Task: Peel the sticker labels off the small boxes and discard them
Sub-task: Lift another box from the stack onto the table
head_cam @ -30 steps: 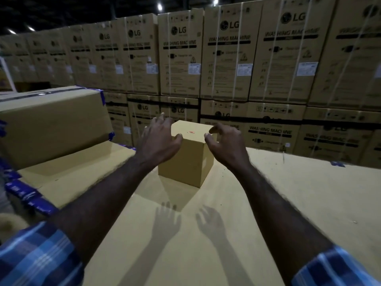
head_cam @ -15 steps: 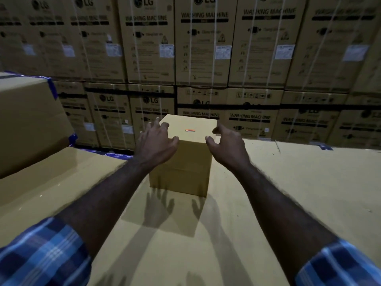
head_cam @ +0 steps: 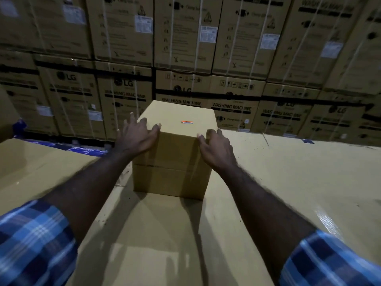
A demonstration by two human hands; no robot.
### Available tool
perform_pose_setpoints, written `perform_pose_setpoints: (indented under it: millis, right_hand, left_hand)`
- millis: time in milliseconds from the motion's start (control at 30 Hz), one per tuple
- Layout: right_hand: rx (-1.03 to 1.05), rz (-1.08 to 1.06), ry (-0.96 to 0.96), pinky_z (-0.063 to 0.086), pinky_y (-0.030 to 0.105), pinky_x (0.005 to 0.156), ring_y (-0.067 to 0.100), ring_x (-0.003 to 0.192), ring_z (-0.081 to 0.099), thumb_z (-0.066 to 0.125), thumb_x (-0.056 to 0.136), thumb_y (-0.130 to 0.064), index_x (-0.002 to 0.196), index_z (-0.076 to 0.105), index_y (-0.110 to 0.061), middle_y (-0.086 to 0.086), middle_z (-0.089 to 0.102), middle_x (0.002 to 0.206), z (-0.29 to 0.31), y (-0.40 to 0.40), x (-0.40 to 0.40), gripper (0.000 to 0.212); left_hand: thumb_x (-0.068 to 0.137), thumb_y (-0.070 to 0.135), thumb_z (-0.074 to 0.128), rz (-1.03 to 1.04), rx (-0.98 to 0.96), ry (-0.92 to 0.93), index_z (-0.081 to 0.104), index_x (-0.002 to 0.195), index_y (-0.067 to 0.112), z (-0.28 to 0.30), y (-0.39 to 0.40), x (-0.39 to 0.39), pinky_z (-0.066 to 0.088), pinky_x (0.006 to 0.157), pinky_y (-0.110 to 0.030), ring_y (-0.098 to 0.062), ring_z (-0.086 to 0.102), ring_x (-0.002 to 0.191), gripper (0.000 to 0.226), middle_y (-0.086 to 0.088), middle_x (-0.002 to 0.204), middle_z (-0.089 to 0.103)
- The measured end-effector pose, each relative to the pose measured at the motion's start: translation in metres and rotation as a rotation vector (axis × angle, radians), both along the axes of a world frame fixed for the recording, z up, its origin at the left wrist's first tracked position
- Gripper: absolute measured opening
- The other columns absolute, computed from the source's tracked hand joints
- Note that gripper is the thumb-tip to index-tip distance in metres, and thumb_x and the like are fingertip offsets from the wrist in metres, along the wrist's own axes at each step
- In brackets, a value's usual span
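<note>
Behind everything stands a wall of big washing machine cartons (head_cam: 127,96), stacked high and well away from the hands. Below them lies the wide cardboard top (head_cam: 288,182) that serves as the work surface, with lots of bare room on the right and toward the person, and a far edge close behind the small box. On this surface, in the middle, sits the small box (head_cam: 173,162), upright and closed. It looks stiff, with hard corners, and probably not very heavy, so it should slide or turn easily if pushed. Its sides are smooth, so holding it at two facing sides seems best. The left hand (head_cam: 137,136) lies over the top left edge, fingers spread and lightly bent, thumb on the top. The right hand (head_cam: 216,148) touches the upper right corner, fingers curled against the side; whether it grips tightly I cannot tell. Smallest of all is the sticker label (head_cam: 187,122), orange and flat on the box top, between the hands. It looks thin and could tear, so lifting one corner with a fingernail seems wise.
</note>
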State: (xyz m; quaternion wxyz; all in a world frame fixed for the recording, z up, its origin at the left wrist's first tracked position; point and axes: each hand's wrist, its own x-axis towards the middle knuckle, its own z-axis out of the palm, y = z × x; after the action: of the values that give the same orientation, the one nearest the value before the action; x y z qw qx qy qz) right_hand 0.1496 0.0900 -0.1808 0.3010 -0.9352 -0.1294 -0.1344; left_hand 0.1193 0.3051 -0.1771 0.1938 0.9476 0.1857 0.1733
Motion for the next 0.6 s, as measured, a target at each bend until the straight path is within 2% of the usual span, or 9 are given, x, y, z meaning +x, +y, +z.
perform_pose_setpoints:
  millis: [100,133,200,267,400,500,600]
  right_hand:
    - [0.146,-0.059,0.011,0.047,0.036,0.087,0.031,0.112,0.056,0.045,0.098,-0.048,0.131,0.049,-0.011,0.013,0.056,0.130,-0.002,0.004,0.009,0.050]
    - [0.238,-0.091,0.054,0.048,0.036,0.088,0.030,0.113,0.056,0.049,0.097,-0.048,0.134,0.046,-0.012,0.012,0.056,0.130,-0.004,0.004,0.012,0.051]
    - [0.430,-0.159,0.172,0.051,0.045,0.093,0.032,0.115,0.056,0.057,0.092,-0.049,0.138,0.039,-0.018,0.013,0.054,0.133,-0.005,0.005,0.015,0.058]
    - [0.507,-0.188,0.226,0.052,0.049,0.094,0.032,0.115,0.055,0.061,0.090,-0.047,0.138,0.038,-0.020,0.014,0.054,0.133,-0.004,0.003,0.015,0.060]
    - [0.549,-0.188,0.207,0.053,0.048,0.092,0.030,0.112,0.058,0.063,0.090,-0.042,0.136,0.045,-0.019,0.012,0.057,0.131,0.003,-0.012,0.009,0.054]
    - [0.579,-0.195,0.178,0.053,0.048,0.092,0.028,0.111,0.058,0.061,0.091,-0.041,0.135,0.049,-0.020,0.011,0.058,0.130,0.017,-0.030,0.000,0.050]
    - [0.610,-0.206,0.122,0.054,0.047,0.091,0.025,0.111,0.059,0.058,0.092,-0.042,0.135,0.052,-0.020,0.009,0.060,0.129,0.035,-0.055,-0.013,0.048]
  left_hand:
    - [0.089,0.063,0.040,-0.011,-0.313,-0.112,0.034,0.146,0.021,-0.008,0.012,0.012,0.039,0.102,-0.058,-0.039,0.039,0.133,0.070,-0.017,0.154,0.028]
    - [0.087,0.061,0.045,-0.016,-0.405,-0.164,0.036,0.144,0.023,-0.009,0.012,0.013,0.044,0.098,-0.056,-0.036,0.046,0.127,0.069,-0.015,0.149,0.038]
    - [0.085,0.055,0.053,-0.025,-0.508,-0.236,0.039,0.141,0.025,-0.010,0.009,0.012,0.049,0.092,-0.051,-0.031,0.052,0.118,0.065,-0.012,0.141,0.047]
    - [0.087,0.048,0.056,-0.041,-0.537,-0.270,0.040,0.141,0.022,-0.007,0.004,0.007,0.051,0.091,-0.049,-0.029,0.053,0.117,0.062,-0.011,0.141,0.048]
    - [0.093,0.035,0.058,-0.032,-0.545,-0.307,0.043,0.141,0.016,0.003,-0.009,0.000,0.053,0.089,-0.045,-0.027,0.053,0.117,0.054,-0.012,0.141,0.048]
    - [0.094,0.034,0.057,-0.045,-0.537,-0.348,0.045,0.139,0.016,0.019,-0.026,-0.008,0.052,0.087,-0.039,-0.023,0.053,0.115,0.050,-0.012,0.140,0.049]
    - [0.094,0.037,0.055,-0.094,-0.521,-0.372,0.046,0.138,0.016,0.040,-0.049,-0.018,0.054,0.088,-0.043,-0.023,0.055,0.113,0.050,-0.013,0.136,0.052]
